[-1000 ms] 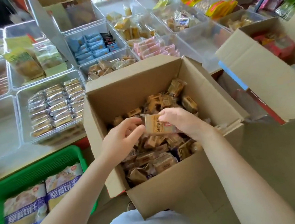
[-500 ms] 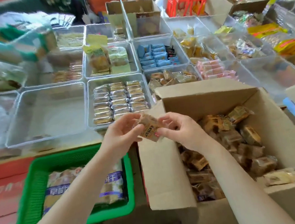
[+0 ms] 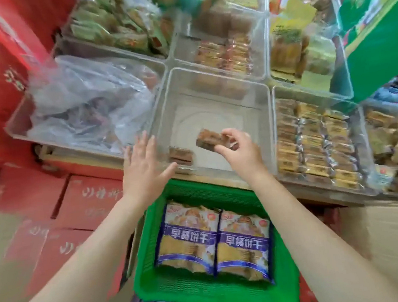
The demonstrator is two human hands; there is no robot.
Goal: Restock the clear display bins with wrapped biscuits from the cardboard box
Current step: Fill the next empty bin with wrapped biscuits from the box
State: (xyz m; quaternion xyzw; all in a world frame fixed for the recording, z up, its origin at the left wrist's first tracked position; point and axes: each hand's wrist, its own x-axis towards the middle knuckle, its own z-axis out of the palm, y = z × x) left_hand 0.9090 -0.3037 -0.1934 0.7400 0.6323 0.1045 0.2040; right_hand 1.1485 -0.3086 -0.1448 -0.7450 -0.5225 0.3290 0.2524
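- The right hand [image 3: 238, 150] pinched a brown wrapped biscuit [image 3: 210, 138] at its fingertips, held over a nearly bare clear bin [image 3: 212, 79].
- The left hand [image 3: 142, 166] was spread flat, fingers straight, holding nothing.
- Between the hands, what looked like two more biscuits [image 3: 180, 155] lay in that bin's near corner.
- Below both wrists sat a green basket [image 3: 156, 220].
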